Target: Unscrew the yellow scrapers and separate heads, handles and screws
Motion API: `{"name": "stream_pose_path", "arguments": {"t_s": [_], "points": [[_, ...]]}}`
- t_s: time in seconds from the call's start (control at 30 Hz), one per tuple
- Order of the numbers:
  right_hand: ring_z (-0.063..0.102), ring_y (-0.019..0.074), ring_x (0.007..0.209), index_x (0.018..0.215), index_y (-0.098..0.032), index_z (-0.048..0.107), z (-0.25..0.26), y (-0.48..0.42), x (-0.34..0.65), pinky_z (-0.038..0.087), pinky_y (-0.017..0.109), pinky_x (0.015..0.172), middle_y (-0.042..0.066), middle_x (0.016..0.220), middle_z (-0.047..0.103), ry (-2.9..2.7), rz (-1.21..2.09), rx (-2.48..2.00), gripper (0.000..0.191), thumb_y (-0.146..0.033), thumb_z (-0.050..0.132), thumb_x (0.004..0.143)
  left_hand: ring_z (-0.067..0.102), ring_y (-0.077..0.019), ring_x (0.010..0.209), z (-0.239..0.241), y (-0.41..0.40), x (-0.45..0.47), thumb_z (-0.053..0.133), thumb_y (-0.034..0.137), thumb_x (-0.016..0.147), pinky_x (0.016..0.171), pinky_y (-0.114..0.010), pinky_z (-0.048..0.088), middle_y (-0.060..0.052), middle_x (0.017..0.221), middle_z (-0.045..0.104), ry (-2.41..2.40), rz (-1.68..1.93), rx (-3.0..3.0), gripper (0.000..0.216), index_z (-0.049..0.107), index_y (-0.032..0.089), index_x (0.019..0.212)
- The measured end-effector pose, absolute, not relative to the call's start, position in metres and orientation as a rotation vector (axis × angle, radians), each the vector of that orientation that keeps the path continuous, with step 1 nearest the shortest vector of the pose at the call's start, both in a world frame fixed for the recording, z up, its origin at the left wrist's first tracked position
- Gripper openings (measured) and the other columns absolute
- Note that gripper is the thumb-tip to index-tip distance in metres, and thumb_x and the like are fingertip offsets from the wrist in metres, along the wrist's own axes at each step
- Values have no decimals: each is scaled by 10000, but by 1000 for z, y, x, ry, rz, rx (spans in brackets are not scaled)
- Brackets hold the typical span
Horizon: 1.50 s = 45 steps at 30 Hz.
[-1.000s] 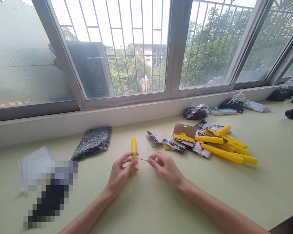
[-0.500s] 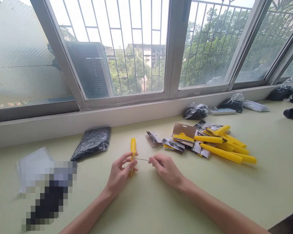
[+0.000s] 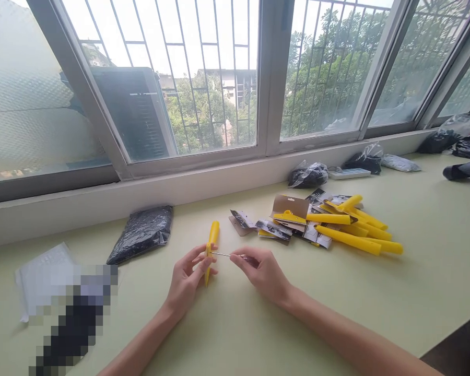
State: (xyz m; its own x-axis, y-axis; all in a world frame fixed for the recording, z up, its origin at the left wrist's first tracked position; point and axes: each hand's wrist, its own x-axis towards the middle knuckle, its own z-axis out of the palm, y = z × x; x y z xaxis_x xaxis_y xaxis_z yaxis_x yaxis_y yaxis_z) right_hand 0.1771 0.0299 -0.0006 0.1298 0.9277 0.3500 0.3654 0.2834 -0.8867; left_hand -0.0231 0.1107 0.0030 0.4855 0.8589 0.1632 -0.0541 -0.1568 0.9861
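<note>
My left hand (image 3: 188, 277) pinches a yellow tool with a round tube-like handle (image 3: 214, 232) between thumb and fingers. Its handle points away from me, and a narrow yellow end shows below the fingers; its exact kind is unclear. In my right hand (image 3: 263, 272) is a screwdriver, whose thin metal shaft (image 3: 221, 254) reaches left to the side of the yellow tool at my left fingertips. The screwdriver's handle is mostly hidden in my curled fingers. Both hands are above the pale green table (image 3: 235, 324).
Right of my hands lies a pile of yellow tools (image 3: 348, 248) with card packaging (image 3: 290, 206). A black plastic-wrapped packet (image 3: 144, 232) lies back left, near a clear plastic bag (image 3: 43, 274) and a pixelated patch. Bagged black items (image 3: 308, 175) and a white power strip (image 3: 349, 174) line the windowsill.
The view has shifted slightly, moving the table items left in the picture. The yellow handle's far end now leans a little more to the right. Both hands keep their holds.
</note>
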Motion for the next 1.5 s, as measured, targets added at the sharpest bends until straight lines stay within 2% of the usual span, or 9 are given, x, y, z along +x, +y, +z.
{"name": "stream_pose_path", "arguments": {"t_s": [0.13,0.23,0.4,0.83,0.93,1.03,1.2,1.4,1.5], "points": [[395,130,616,859,-178,709,3,27,175,313,270,566,-6,685,555,-1517,581,-1313,358,-408,487,1022,695,-215,908,8,109,-23,709,466,875,809,-352,609,-104,1215,695,762,944,1492,415,707,226,1215],[437,140,639,860,-179,710,3,29,177,326,271,577,10,710,594,-1532,542,-1304,340,-393,497,1015,687,-234,942,11,107,-21,727,474,853,791,-363,617,-124,1291,665,754,978,1485,423,721,204,1178],[461,143,633,875,-182,723,3,30,179,338,268,577,21,719,626,-1519,546,-1287,322,-382,507,1004,673,-228,928,13,105,-18,730,470,847,769,-358,620,-124,1271,669,744,984,1491,404,734,202,1149],[428,141,626,862,-184,731,2,31,179,322,267,569,12,698,597,-1490,614,-1274,310,-374,521,988,663,-245,990,10,107,-20,711,464,866,804,-382,619,-108,1288,650,733,981,1471,379,719,217,1154],[413,139,622,873,-182,740,3,30,178,309,270,565,10,695,585,-1480,651,-1277,325,-397,524,985,677,-232,940,9,108,-21,709,464,869,795,-365,612,-104,1219,679,742,964,1484,380,716,218,1159],[388,132,603,898,-177,748,5,30,178,289,268,549,-7,666,531,-1453,716,-1269,360,-443,521,984,681,-211,881,9,108,-22,700,461,880,805,-353,604,-101,1112,707,749,940,1497,391,709,213,1182],[331,126,523,818,-179,746,10,30,183,258,265,508,-42,548,347,-1392,841,-1397,488,-483,418,1012,674,-237,945,10,107,-20,728,466,850,780,-364,616,-122,1250,675,749,973,1490,400,724,213,1159],[522,147,704,840,-188,650,3,34,185,401,269,642,4,775,620,-1410,739,-1281,260,-422,599,939,652,-234,967,8,108,-20,727,441,858,778,-375,623,-110,1293,651,729,976,1521,368,725,228,1158],[515,141,672,863,-192,621,0,35,182,399,268,623,-6,753,618,-1373,733,-1277,251,-436,648,916,651,-220,949,7,109,-21,720,434,870,785,-369,620,-104,1291,649,732,972,1526,359,716,229,1164]]}}
